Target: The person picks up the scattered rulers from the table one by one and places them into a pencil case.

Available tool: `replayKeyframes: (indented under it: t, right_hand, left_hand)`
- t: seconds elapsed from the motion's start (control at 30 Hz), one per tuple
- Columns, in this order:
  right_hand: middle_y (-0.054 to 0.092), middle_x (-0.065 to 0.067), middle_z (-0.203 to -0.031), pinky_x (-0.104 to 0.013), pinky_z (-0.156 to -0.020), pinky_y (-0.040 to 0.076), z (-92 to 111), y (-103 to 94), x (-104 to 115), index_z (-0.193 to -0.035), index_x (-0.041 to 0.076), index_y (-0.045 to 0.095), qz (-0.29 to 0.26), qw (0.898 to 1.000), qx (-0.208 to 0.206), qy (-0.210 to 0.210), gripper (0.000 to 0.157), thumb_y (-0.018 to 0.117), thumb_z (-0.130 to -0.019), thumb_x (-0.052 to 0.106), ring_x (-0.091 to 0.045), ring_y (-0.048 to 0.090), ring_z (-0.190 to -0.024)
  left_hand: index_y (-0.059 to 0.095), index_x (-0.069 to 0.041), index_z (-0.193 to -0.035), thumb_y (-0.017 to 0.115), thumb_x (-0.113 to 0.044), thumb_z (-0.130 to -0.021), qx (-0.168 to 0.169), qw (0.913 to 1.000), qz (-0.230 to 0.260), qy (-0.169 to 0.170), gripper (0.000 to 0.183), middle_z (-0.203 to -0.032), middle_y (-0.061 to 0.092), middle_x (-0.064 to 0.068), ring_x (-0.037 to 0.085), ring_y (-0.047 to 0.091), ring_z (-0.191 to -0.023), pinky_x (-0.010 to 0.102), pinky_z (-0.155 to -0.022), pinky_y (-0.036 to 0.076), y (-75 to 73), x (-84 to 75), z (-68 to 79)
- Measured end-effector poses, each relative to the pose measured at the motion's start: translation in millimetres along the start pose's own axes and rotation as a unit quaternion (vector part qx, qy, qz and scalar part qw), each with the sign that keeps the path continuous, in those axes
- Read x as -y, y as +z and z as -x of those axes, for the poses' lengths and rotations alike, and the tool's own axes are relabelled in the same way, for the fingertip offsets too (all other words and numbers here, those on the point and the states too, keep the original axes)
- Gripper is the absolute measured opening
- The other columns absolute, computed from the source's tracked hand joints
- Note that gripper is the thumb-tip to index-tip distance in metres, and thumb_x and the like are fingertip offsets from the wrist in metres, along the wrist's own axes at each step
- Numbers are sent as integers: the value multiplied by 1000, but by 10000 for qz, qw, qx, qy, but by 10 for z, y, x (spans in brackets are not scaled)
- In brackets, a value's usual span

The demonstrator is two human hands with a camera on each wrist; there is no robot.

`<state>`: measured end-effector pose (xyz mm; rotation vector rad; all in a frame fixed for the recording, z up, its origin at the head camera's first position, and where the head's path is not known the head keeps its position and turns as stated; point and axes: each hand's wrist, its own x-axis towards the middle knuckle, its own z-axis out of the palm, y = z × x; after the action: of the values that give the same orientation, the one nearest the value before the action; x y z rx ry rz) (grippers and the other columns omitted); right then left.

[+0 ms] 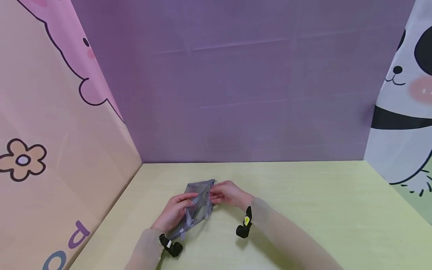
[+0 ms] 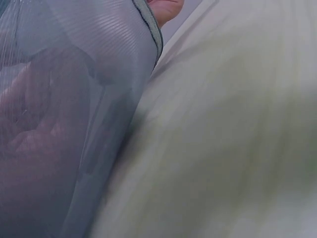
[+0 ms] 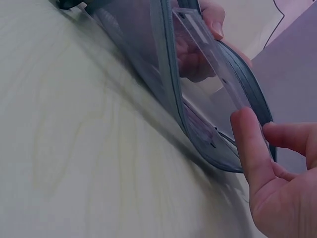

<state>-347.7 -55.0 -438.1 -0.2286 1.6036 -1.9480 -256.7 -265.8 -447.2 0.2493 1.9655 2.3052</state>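
Observation:
A grey, see-through mesh zip pouch [image 1: 199, 186] is held tilted above the table, its zipped mouth gaping towards the right. My left hand [image 1: 173, 212] grips its near left side; through the mesh in the left wrist view, fingers [image 2: 34, 134] show dimly. At the mouth, my right hand [image 1: 231, 193] pinches the rim between thumb and finger. Inside the opening, the right wrist view shows a clear ruler-like strip [image 3: 208, 47] running along the far rim, next to the right fingertips. Thin dark-tipped items [image 3: 200, 126] lie deeper in the pouch, too unclear to name.
The pale wood-grain table [image 1: 303, 195] spreads on all sides of the hands. A purple backdrop [image 1: 236, 82] rises at its far edge, with a printed panel on the left [image 1: 67, 123] and a panda panel on the right [image 1: 401, 146]. Each wrist wears a black camera.

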Motion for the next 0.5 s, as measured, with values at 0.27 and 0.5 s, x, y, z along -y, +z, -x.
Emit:
replayKeyframes:
  t: [0.27, 0.5]
  right_hand:
    - [68, -14, -78, -31, -67, 57, -60, 101, -71, -114, -16, 56, -3, 9997, -202, -117, 25, 55, -91, -5, -17, 67, -67]
    - [69, -16, -80, -32, -65, 57, -77, 164, -120, -110, -14, 57, 210, 9991, -297, -196, 23, 56, -89, -6, -18, 67, -68]
  left_hand:
    - [69, 0, -115, 55, 2, -89, -135, 9998, -77, -122, 30, -118, 59, 3, 17, 53, -105, 27, -91, 44, 18, 5, -17]
    - [61, 10, -122, 54, 2, -90, -26, 9999, -126, -94, 34, -116, 60, 4, 16, 55, -101, 26, -87, 46, -2, -10, -17]
